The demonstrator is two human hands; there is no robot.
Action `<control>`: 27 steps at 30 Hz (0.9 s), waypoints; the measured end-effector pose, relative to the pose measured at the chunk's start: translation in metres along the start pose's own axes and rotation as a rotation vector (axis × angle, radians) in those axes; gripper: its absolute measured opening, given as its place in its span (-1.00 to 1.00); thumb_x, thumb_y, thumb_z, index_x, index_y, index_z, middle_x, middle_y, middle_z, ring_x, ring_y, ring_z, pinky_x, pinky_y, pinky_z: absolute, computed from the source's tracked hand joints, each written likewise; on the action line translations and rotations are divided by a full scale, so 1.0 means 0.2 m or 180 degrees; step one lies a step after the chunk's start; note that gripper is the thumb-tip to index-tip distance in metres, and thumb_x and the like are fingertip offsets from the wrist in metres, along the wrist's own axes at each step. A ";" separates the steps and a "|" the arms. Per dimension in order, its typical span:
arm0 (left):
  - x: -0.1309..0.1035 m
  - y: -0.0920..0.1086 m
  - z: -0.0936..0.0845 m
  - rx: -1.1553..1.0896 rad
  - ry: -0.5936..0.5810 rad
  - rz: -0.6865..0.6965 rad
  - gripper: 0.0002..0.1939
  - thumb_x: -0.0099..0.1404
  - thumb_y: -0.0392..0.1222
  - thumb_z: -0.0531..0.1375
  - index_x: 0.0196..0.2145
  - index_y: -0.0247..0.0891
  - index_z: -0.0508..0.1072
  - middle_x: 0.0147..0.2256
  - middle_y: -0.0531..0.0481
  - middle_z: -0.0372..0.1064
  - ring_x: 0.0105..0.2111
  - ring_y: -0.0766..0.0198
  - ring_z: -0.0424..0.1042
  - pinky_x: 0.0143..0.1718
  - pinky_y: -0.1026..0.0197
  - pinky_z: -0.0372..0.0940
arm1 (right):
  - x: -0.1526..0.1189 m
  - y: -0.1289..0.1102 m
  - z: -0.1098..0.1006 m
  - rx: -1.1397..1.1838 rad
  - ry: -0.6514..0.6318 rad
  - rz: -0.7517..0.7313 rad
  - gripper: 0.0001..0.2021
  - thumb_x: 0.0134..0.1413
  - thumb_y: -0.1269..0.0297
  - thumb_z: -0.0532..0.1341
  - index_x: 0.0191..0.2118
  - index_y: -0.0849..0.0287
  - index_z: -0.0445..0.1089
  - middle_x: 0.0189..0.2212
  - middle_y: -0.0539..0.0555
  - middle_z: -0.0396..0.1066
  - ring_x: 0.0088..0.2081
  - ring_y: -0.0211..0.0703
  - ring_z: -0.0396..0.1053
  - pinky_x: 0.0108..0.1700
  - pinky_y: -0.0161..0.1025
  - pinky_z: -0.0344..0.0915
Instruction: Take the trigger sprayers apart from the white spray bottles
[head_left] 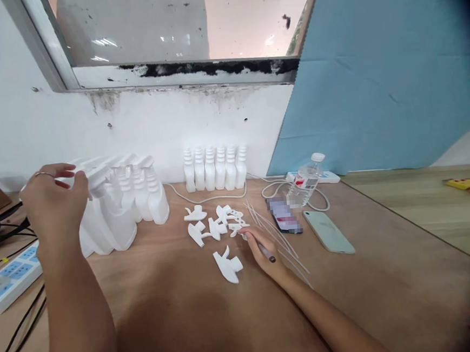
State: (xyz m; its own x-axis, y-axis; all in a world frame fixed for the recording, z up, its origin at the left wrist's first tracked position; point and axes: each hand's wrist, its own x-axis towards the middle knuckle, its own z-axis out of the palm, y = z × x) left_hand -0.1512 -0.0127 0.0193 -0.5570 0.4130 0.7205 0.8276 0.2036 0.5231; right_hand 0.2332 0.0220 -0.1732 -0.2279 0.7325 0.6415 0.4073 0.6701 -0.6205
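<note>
My left hand point(56, 203), with a ring on one finger, is curled at the top of the white spray bottles point(112, 218) on the left. Its fingers and thumb close around the head of one bottle, which the hand largely hides. My right hand point(262, 247) is closed on a slim grey pen point(265, 251) with a dark end pointing back towards me. Its fingertips are beside small white plastic parts point(235, 215). Several white trigger sprayer heads point(228, 264) lie loose on the wooden table point(180, 310) between my hands.
White bottles without sprayers point(215, 169) stand in a row against the wall. Thin white tubes point(278, 237), two phones point(329, 232) and a clear water bottle point(305, 181) are on the right. A power strip point(13, 275) and black cables lie at the left edge.
</note>
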 end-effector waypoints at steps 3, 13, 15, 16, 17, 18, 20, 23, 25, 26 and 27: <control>0.00 -0.01 0.00 0.0150 -0.0067 -0.0380 -0.77 0.07 -0.08 0.24 -0.28 -0.16 0.50 -0.56 0.14 0.26 -0.53 0.31 0.23 -0.19 0.10 0.29 | 0.00 -0.01 0.00 -0.0002 0.0054 0.0032 -0.78 0.26 0.32 0.01 -0.19 0.12 0.40 -0.26 0.09 0.44 -0.17 -0.11 0.38 -0.06 -0.16 0.28; 0.00 -0.03 -0.03 0.0388 -0.0586 -0.0576 -0.67 0.01 0.01 0.28 -0.27 -0.17 0.54 -0.44 0.05 0.37 -0.40 0.19 0.29 -0.14 -0.06 0.29 | -0.01 -0.02 -0.01 0.0033 0.0313 0.0089 -0.78 0.26 0.27 0.03 -0.20 0.13 0.42 -0.21 0.13 0.46 -0.12 -0.08 0.40 -0.02 -0.12 0.30; -0.01 -0.02 -0.07 0.0239 -0.0489 -0.0494 -0.68 -0.01 -0.04 0.31 -0.27 -0.17 0.56 -0.47 0.07 0.38 -0.42 0.22 0.32 -0.14 0.00 0.29 | -0.02 -0.03 -0.01 0.0095 0.0272 0.0231 -0.77 0.27 0.25 0.02 -0.17 0.14 0.41 -0.31 0.11 0.47 -0.26 -0.12 0.43 -0.11 -0.16 0.33; -0.02 -0.01 -0.09 0.0131 -0.0431 -0.0411 -0.69 -0.01 -0.06 0.31 -0.26 -0.17 0.56 -0.48 0.09 0.38 -0.43 0.25 0.32 -0.15 0.04 0.29 | -0.02 -0.03 -0.02 0.0133 0.0226 0.0346 -0.75 0.27 0.23 0.01 -0.16 0.14 0.41 -0.38 0.08 0.46 -0.37 -0.16 0.42 -0.19 -0.19 0.34; -0.03 0.01 -0.12 -0.0011 -0.0370 -0.0316 -0.70 0.00 -0.06 0.32 -0.26 -0.16 0.57 -0.49 0.10 0.37 -0.46 0.29 0.32 -0.18 0.09 0.29 | -0.02 -0.03 -0.02 0.0186 0.0183 0.0466 -0.74 0.28 0.21 0.00 -0.15 0.14 0.40 -0.44 0.05 0.44 -0.47 -0.20 0.38 -0.29 -0.23 0.34; -0.05 0.04 -0.15 -0.0156 -0.0269 -0.0188 -0.71 0.03 -0.06 0.31 -0.25 -0.14 0.57 -0.49 0.11 0.37 -0.48 0.33 0.30 -0.22 0.15 0.29 | -0.01 -0.04 -0.02 0.0251 0.0148 0.0564 -0.73 0.28 0.19 0.00 -0.16 0.14 0.40 -0.49 0.02 0.41 -0.55 -0.24 0.34 -0.38 -0.26 0.31; -0.10 0.12 -0.20 -0.0509 -0.0127 0.0032 -0.73 0.06 -0.07 0.30 -0.23 -0.11 0.57 -0.48 0.12 0.37 -0.53 0.38 0.25 -0.34 0.23 0.26 | 0.03 -0.09 -0.01 0.0365 0.0100 0.0639 -0.72 0.28 0.16 -0.01 -0.22 0.14 0.41 -0.54 -0.01 0.35 -0.58 -0.25 0.29 -0.46 -0.28 0.26; -0.18 0.24 -0.23 -0.1328 -0.0236 0.0371 -0.77 0.10 -0.12 0.29 -0.25 -0.17 0.54 -0.39 0.09 0.42 -0.44 0.35 0.33 -0.38 0.28 0.24 | 0.14 -0.23 0.01 0.0395 -0.0062 0.0477 -0.73 0.24 0.13 0.05 -0.32 0.13 0.43 -0.61 -0.03 0.25 -0.52 -0.22 0.28 -0.40 -0.29 0.25; -0.24 0.32 -0.21 -0.2007 -0.0633 0.0488 -0.83 0.11 -0.17 0.29 -0.30 -0.23 0.52 -0.35 0.05 0.44 -0.35 0.32 0.39 -0.35 0.29 0.27 | 0.24 -0.36 0.02 0.0465 -0.0260 0.0279 -0.77 0.17 0.11 0.13 -0.31 0.13 0.43 -0.50 0.00 0.30 -0.43 -0.21 0.30 -0.34 -0.29 0.26; -0.26 0.35 -0.20 -0.2314 -0.0902 0.0517 -0.85 0.11 -0.19 0.29 -0.32 -0.24 0.50 -0.34 0.04 0.44 -0.33 0.31 0.40 -0.34 0.29 0.28 | 0.28 -0.43 0.03 0.0562 -0.0339 0.0225 -0.78 0.14 0.09 0.17 -0.24 0.12 0.43 -0.48 0.00 0.28 -0.42 -0.23 0.28 -0.33 -0.30 0.26; -0.29 0.38 -0.18 -0.2574 -0.1169 0.0535 -0.86 0.11 -0.19 0.30 -0.33 -0.24 0.49 -0.34 0.04 0.44 -0.33 0.31 0.41 -0.35 0.29 0.30 | 0.33 -0.50 0.02 0.0700 -0.0411 0.0176 -0.73 0.11 0.06 0.20 -0.16 0.10 0.41 -0.48 -0.02 0.24 -0.42 -0.25 0.26 -0.35 -0.31 0.26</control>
State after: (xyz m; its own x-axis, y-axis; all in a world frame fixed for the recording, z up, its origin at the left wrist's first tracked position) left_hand -0.0590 -0.0527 0.0334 -0.2611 0.6667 0.6981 0.5175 -0.5139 0.6842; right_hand 0.1737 0.0039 -0.0719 -0.3273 0.7685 0.5497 0.2233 0.6282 -0.7453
